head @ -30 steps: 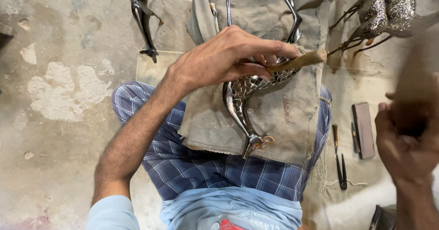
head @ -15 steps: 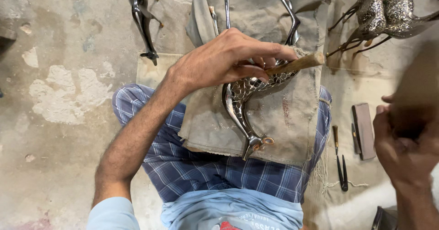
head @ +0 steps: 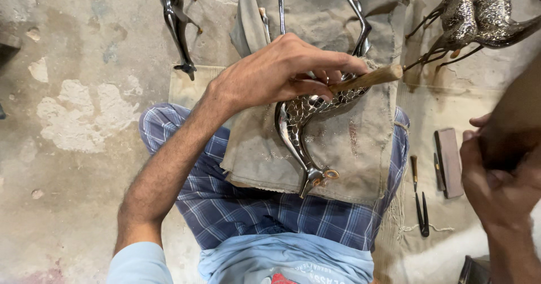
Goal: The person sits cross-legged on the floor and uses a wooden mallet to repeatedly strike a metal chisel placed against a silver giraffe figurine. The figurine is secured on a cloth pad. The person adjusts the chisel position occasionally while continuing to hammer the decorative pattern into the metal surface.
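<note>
Silvery metal, cut all over with small scale-like facets, forms the bird figurine (head: 307, 123) that lies on a coarse beige cloth (head: 360, 143) spread over the person's lap, its slim neck running down to a head with a small ring at the beak. The left hand (head: 276, 75) presses down on its body, fingers clenched around a wooden-handled tool (head: 366, 80) whose pale round handle juts out to the right. The right hand (head: 496, 171) is raised at the frame's edge, fingers curled around something dark and blurred that I cannot identify. Blue checked fabric (head: 225, 205) covers the legs. Two similar engraved birds (head: 479, 13) stand on the rough concrete floor (head: 73, 64), a smooth dark figurine (head: 176, 21) lies at upper left, and a flat sharpening stone (head: 449, 163) rests beside thin hand tools (head: 420, 199).
</note>
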